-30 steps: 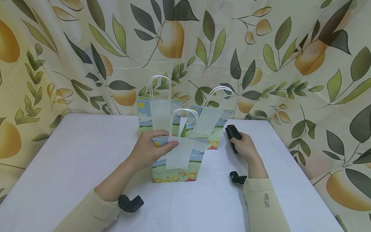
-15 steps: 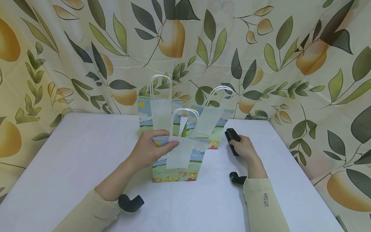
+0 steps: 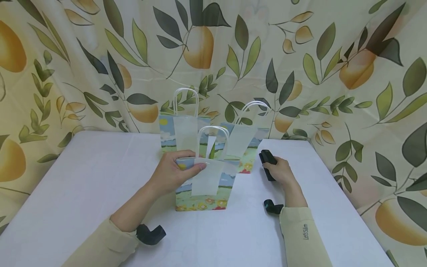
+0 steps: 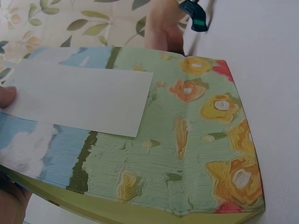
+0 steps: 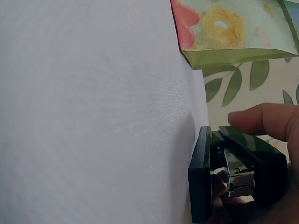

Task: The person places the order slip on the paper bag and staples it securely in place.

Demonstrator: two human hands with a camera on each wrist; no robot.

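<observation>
My left hand (image 3: 171, 172) pinches the upper left edge of a small paper gift bag (image 3: 204, 202), thumb on the white panel at its front. This bag carries a meadow-and-flowers print and white handles (image 3: 213, 127). In the left wrist view the thumb (image 4: 7, 96) lies on the white panel (image 4: 93, 95), and part of another finger shows below the bag's edge. To the right, my right hand (image 3: 281, 170) grips a black stapler (image 3: 267, 157). The right wrist view shows the stapler (image 5: 201, 177) from its end, its two arms apart and metal parts between them.
Two similar gift bags stand behind the front one, one at the back left (image 3: 166, 129) and one at the back right (image 3: 245, 163). All are on a white table (image 3: 100, 167). A fruit-and-leaf patterned curtain (image 3: 207, 44) hangs behind. Black wrist cameras sit by both sleeves.
The right hand and stapler have come slightly nearer to me. My left hand keeps its pinch on the front bag, which has stayed in place. The head view shifts very slightly.
</observation>
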